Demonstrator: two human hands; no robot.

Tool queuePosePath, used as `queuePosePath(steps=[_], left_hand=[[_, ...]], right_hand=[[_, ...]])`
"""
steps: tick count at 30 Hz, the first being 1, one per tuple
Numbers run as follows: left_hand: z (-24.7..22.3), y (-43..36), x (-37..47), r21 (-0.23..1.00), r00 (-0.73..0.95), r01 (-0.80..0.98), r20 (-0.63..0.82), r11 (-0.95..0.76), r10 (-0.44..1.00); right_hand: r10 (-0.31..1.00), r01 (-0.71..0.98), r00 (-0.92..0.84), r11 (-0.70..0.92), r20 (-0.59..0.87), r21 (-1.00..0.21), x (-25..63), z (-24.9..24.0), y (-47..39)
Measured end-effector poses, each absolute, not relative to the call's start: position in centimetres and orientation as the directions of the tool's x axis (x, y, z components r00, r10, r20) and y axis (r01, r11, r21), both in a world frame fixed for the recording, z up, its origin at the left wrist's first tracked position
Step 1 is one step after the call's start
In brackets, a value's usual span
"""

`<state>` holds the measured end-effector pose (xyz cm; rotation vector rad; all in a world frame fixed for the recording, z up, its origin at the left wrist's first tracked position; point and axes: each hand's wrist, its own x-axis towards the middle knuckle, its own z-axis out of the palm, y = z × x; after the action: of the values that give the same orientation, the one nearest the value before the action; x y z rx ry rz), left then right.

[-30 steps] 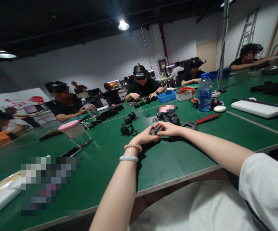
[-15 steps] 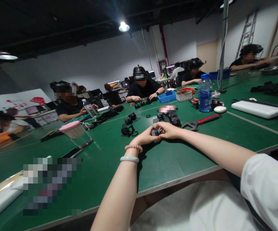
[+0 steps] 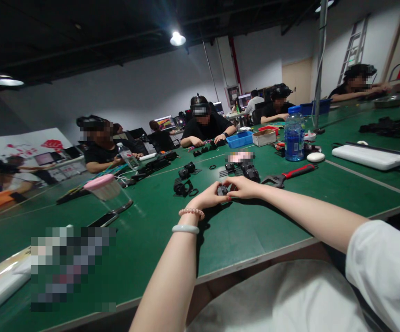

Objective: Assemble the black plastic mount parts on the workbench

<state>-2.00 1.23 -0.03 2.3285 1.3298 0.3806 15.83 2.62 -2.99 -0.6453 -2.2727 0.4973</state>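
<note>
Between my two hands, just above or on the green table point(image 3: 241, 235), is a small dark grey part point(image 3: 222, 190) with a faceted side; its exact kind cannot be made out. My left hand point(image 3: 208, 195) grips it from the left, fingers curled. From the right, my right hand point(image 3: 243, 188) pinches it with thumb and fingertips. Beyond the right hand lie black cylindrical parts point(image 3: 251, 172). To the left of my hands are a black bracket-like part point(image 3: 182, 187), a black ring point(image 3: 193, 192) and another black part point(image 3: 186, 170).
An adjustable wrench point(image 3: 297, 172) with a red and black handle lies to the right, near a blue-capped bottle point(image 3: 294, 136). A pink-lidded container point(image 3: 107, 189) stands left. Farther off are a blue tray point(image 3: 240, 139), a cardboard box point(image 3: 264, 137) and co-workers, one person point(image 3: 207, 122) opposite.
My hands stay nearly in place around the small dark part, with only slight finger movement. The view shifts a little. The co-worker at left has moved slightly.
</note>
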Motion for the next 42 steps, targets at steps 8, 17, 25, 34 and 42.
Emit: queuePosePath(steps=[8, 17, 25, 34, 42], left_hand=[[-0.39, 1.70, -2.29, 0.442, 0.497, 0.771, 0.033, -0.458, 0.867], [-0.38, 1.59, -2.24, 0.462, 0.481, 0.771, 0.028, -0.438, 0.877], [-0.12, 1.21, -2.04, 0.471, 0.486, 0.766, 0.023, -0.438, 0.874], [0.28, 0.78, -1.70, 0.495, 0.468, 0.766, 0.007, -0.409, 0.884], [0.20, 0.88, -1.70, 0.466, 0.477, 0.773, 0.023, -0.431, 0.879]], right_hand=[[0.567, 0.310, -0.639, 0.808, 0.519, -0.502, 15.87, -2.92, 2.68], [0.559, 0.334, -0.645, 0.819, 0.521, -0.466, 15.94, -2.94, 2.62], [0.558, 0.352, -0.652, 0.822, 0.514, -0.447, 15.91, -2.91, 2.62], [0.569, 0.371, -0.649, 0.816, 0.505, -0.443, 15.92, -2.80, 2.51], [0.588, 0.384, -0.637, 0.803, 0.498, -0.456, 15.76, -2.85, 2.55]])
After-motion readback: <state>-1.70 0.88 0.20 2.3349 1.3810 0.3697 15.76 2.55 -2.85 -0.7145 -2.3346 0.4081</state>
